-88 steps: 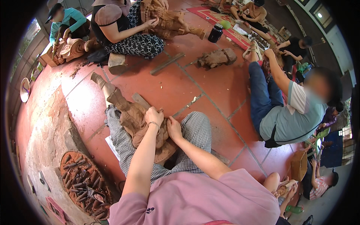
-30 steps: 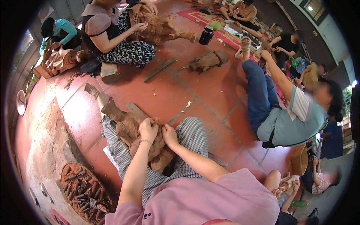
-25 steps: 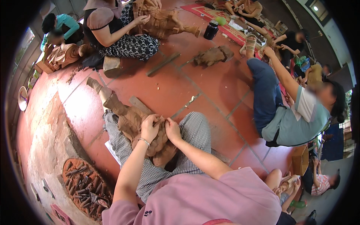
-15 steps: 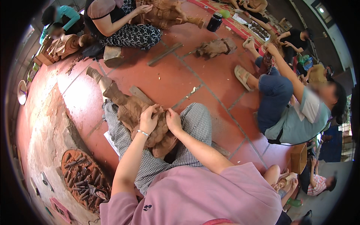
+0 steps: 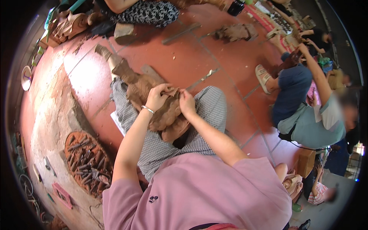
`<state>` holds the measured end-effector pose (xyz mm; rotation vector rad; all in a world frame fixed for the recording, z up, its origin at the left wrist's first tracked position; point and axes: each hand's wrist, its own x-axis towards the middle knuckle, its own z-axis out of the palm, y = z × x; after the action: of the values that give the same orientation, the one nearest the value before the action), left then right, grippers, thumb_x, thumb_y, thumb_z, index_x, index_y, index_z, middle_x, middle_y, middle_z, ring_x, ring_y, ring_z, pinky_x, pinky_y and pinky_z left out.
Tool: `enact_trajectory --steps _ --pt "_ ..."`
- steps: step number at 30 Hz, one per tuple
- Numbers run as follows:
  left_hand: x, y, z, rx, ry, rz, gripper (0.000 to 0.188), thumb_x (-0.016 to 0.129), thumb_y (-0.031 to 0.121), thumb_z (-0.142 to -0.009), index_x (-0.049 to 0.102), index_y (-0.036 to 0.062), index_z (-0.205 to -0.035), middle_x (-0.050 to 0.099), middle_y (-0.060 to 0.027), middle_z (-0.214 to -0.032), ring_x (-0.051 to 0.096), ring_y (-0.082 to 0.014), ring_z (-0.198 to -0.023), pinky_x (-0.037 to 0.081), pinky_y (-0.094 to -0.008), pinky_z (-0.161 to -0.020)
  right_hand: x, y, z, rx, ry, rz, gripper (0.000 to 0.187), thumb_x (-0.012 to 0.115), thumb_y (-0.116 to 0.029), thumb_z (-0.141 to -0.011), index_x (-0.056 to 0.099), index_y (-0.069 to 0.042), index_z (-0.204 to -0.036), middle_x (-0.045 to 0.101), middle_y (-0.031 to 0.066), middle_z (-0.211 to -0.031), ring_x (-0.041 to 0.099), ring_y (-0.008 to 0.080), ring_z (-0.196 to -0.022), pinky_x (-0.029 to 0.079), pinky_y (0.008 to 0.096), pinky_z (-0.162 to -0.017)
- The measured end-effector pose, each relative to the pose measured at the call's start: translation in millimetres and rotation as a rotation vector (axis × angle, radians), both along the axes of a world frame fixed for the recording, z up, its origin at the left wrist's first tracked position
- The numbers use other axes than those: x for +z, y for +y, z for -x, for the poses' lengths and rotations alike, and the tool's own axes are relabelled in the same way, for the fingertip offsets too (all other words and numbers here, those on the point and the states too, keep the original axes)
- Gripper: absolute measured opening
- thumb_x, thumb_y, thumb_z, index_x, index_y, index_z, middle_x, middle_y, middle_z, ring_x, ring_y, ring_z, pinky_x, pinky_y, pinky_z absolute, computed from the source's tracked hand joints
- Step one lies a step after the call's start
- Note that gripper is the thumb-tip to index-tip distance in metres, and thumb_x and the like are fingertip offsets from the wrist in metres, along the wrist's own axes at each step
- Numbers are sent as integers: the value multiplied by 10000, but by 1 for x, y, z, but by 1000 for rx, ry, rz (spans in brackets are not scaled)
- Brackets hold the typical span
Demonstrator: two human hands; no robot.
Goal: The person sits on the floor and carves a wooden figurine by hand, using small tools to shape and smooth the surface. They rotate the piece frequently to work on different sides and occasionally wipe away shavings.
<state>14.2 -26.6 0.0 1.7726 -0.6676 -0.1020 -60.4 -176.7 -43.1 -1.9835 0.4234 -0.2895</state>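
1. Left hand [image 5: 158,97] bends narrow over the near-side edge of a brown carved figure [image 5: 140,86]; right hand [image 5: 187,103] sits just beside it, fingers curled at that same edge. Both sets of fingertips are partly hidden, so I cannot tell whether they close on the figure or on a thin loose piece.
2. The figure lies slantwise across the lap, narrow end beyond the left knee, broad end between the thighs of the checked trousers [image 5: 212,107]. To handle this edge well, I judge, let the thighs take the weight, bear lightly with the fingertips, follow the curves and spare any thin projections.
3. At the far left, a rough, tan-grey slab [image 5: 46,126] carries a rounded bed of reddish, grainy dust; dark, slim tool-like pieces [image 5: 90,163] are heaped there. Near its lower edge lies a pink openwork frame [image 5: 62,194].
4. Centrally, the figure looks matte, probably wooden: slender at one end, bulging in rounded lobes at the other. A flat grey-brown slat [image 5: 151,72] lies beyond it.
5. Farther right, a second, craggy brown carving [image 5: 235,32] rests on smooth red floor tiles [image 5: 191,57].
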Motion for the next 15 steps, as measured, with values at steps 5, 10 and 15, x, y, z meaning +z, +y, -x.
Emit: enact_trajectory --steps 5,10,15 --pt "9 17 7 -59 -34 -133 175 670 -85 -771 508 -19 -781 677 -150 -1175 693 -267 -961 566 -337 -802 17 0 2 20 -24 -50 235 471 -158 -941 636 -21 -1038 666 229 -922 623 421 -905 490 465 -775" --pt "2 3 4 23 43 -68 186 658 -84 -786 486 -16 -767 685 -149 -1164 708 -270 -930 571 -354 -781 17 1 2 1 40 -26 245 452 -160 -948 636 -23 -1035 666 218 -920 613 410 -894 474 471 -765" --pt "2 -19 -7 131 -25 -254 165 704 112 -796 567 24 -769 717 -138 -900 690 -312 -806 541 -399 -674 10 -1 -1 -8 17 -53 254 453 -179 -940 629 -11 -1011 657 233 -912 604 423 -887 463 494 -760"
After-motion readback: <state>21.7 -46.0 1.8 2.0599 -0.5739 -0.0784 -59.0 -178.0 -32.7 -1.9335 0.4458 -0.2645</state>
